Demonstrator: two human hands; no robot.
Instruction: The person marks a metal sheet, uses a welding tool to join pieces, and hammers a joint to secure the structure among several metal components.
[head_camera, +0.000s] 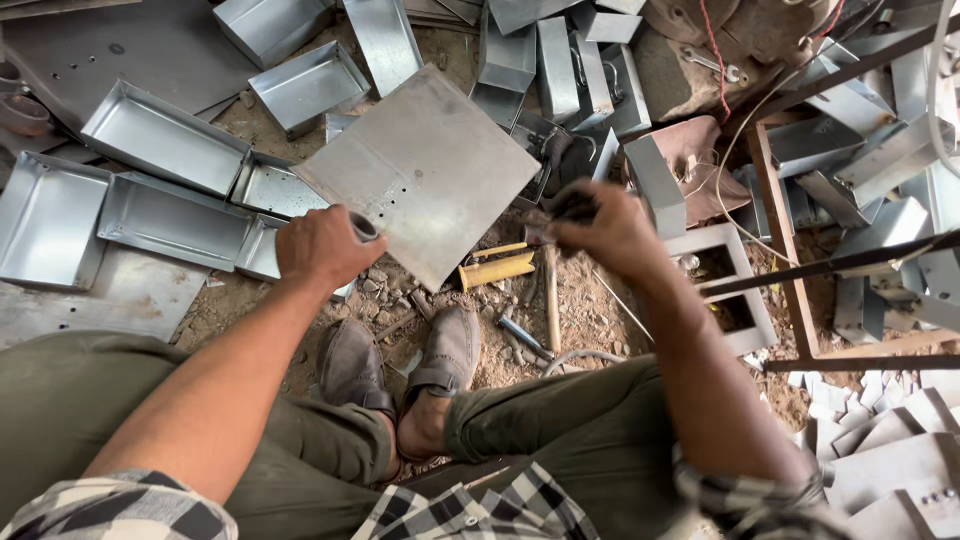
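— What do the hands hold?
— The left hand (322, 246) is fisted around a smooth grey tube (363, 227); the right hand (600, 228) clutches a dark tool (573, 205).
— And the sheet?
— The flat, dull metal sheet (430, 170) rests tilted on gritty dirt between them.

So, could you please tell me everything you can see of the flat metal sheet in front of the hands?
The flat metal sheet is a dull grey, roughly square plate, turned so a corner points toward the person. It looks like galvanised steel, with a faint crease line and a few small holes near its left corner. It lies over the dirt and the metal trays. The left hand is at its lower left edge; whether they touch is unclear.
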